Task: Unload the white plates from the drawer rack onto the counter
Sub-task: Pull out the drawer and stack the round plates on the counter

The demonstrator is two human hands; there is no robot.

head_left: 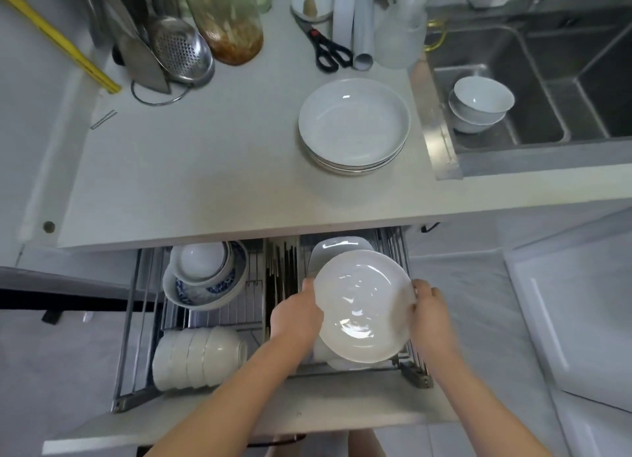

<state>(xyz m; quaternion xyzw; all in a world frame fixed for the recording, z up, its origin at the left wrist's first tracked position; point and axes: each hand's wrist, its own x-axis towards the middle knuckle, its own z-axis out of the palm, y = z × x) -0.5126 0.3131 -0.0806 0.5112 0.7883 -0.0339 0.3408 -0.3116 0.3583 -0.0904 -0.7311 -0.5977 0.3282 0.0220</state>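
Observation:
A white plate (362,306) is held face up over the right side of the open drawer rack (415,376). My left hand (297,314) grips its left rim and my right hand (429,311) grips its right rim. Behind it in the rack stands another white plate (337,246), partly hidden, and more white dishes show just under the held plate. On the counter (205,169) sits a stack of white plates (354,125) near the sink edge.
The rack's left side holds a blue-patterned bowl stack (205,279) and a row of white bowls (198,357). Scissors (328,48), a jar (232,25), a strainer (181,49) and a pitcher (400,25) line the counter's back. Two bowls (480,102) sit in the sink.

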